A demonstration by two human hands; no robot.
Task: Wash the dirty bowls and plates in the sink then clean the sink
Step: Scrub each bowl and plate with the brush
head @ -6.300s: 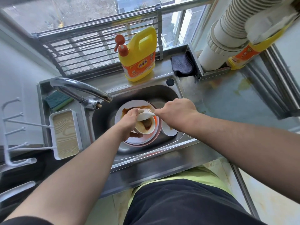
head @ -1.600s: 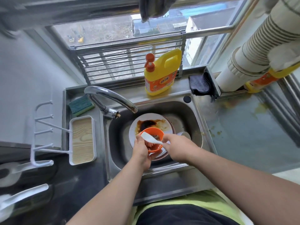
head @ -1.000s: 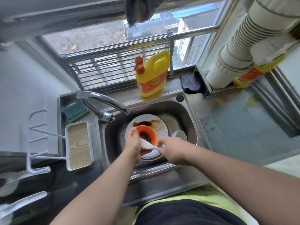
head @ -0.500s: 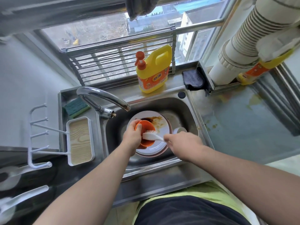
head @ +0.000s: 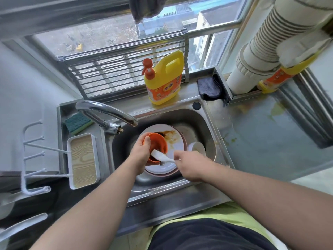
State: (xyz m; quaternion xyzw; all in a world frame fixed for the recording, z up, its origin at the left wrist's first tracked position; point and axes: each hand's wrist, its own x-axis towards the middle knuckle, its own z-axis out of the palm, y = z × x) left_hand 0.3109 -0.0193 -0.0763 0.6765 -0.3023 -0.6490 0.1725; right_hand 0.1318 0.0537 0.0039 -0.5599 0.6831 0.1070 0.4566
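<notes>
One orange bowl (head: 156,143), stained plate (head: 169,139), sink (head: 207,123)

A wide window (head: 111,33) fills the frame from ten to one o'clock, letting in flat daylight; outside lie bare ground and building roofs far below. A metal railing of horizontal bars (head: 111,73) runs across its lower part. A dark cloth (head: 146,8) hangs at twelve o'clock. At nine o'clock a pale grey wall (head: 21,87) carries a white rack with hooks (head: 32,152). A ribbed white duct pipe (head: 270,37) slants down from two o'clock. At three o'clock spreads a steel counter (head: 270,141) marked with yellowish stains. Pale floor (head: 315,179) shows at four o'clock.
</notes>
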